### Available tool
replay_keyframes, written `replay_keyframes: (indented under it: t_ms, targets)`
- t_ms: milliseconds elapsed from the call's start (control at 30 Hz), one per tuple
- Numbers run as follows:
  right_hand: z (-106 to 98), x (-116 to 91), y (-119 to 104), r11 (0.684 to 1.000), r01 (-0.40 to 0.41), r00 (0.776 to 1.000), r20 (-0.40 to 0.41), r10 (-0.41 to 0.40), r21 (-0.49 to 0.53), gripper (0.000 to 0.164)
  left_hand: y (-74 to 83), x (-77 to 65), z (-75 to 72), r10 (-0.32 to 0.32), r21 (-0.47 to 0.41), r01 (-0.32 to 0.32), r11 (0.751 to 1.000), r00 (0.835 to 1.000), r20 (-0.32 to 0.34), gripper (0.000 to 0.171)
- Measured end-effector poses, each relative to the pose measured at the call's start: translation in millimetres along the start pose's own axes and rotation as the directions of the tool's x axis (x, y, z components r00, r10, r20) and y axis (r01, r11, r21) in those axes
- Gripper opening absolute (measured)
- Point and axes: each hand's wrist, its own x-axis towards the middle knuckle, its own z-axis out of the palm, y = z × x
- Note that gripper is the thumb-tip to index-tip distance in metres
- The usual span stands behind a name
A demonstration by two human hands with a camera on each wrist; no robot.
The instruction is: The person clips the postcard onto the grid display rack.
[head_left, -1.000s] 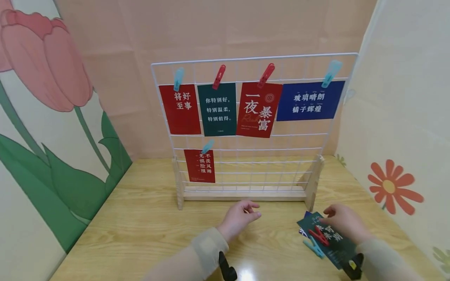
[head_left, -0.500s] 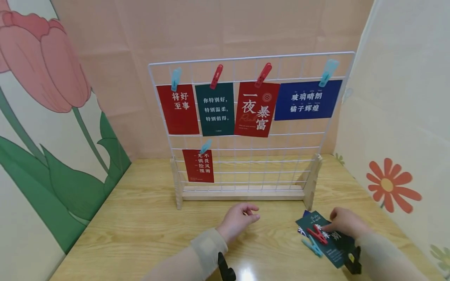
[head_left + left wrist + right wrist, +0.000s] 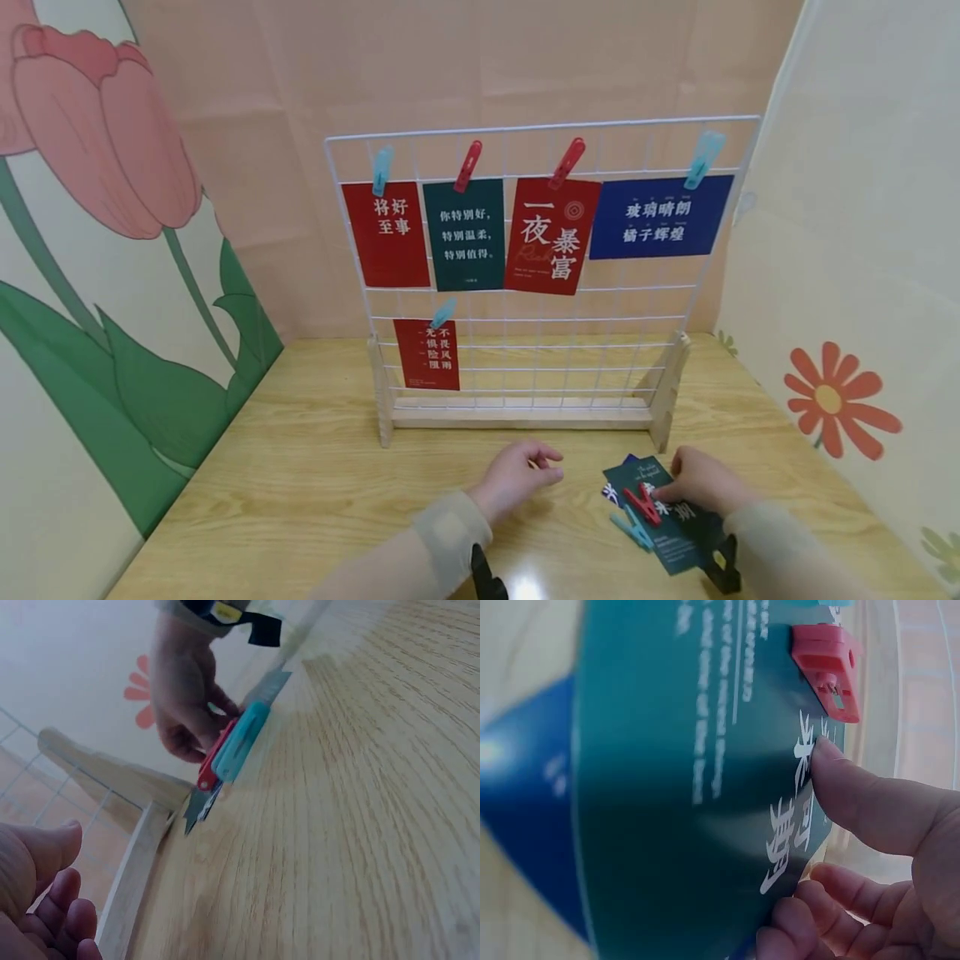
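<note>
My right hand [image 3: 708,482] pinches a dark green card [image 3: 675,546] with white characters, thumb on its face and fingers at its underside. Beneath the green card a blue card [image 3: 532,810] shows in the right wrist view. On top of the green card lies a red clothes peg [image 3: 643,506], near my thumb. A light blue clothes peg [image 3: 633,529] lies by the card's left edge. My left hand [image 3: 517,479] hovers over the table in front of the rack, fingers loosely bent around nothing.
A white wire grid rack [image 3: 581,367] on wooden feet stands behind the hands. Red, green and blue cards hang along its upper part from pegs; one small red card [image 3: 427,367] hangs lower left. A flowered wall [image 3: 840,250] borders the table on the right.
My right thumb has come down onto the green card. The cards, with both loose pegs, have shifted left along with the right hand. My left hand stays nearly in place.
</note>
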Motion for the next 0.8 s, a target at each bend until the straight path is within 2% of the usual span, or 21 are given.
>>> replay_keyframes:
  t_ms: [167, 433, 633, 800]
  targets:
    - [12, -2, -24, 1.000, 0.019, 1.000, 0.003, -0.019, 0.023, 0.069, 1.4, 0.7, 4.0, -0.001, 0.073, -0.004, 0.997, 0.997, 0.075, 0.017]
    - [31, -3, -62, 0.996, 0.077, 0.997, -0.017, -0.076, 0.034, 0.058, -6.1, 3.2, -0.2, -0.023, 0.173, 0.006, 0.985, 0.995, 0.098, 0.009]
    - [44, -4, -93, 0.995, 0.094, 0.996, -0.015, -0.093, 0.029, 0.056, -18.8, 5.8, -14.0, -0.007, 0.264, -0.018, 0.964, 0.996, 0.094, 0.009]
    - [54, -3, -113, 0.993, 0.092, 0.996, -0.011, -0.092, 0.067, 0.052, -23.5, 6.0, -29.7, -0.008, 0.312, -0.028, 0.950, 0.994, 0.113, 0.011]
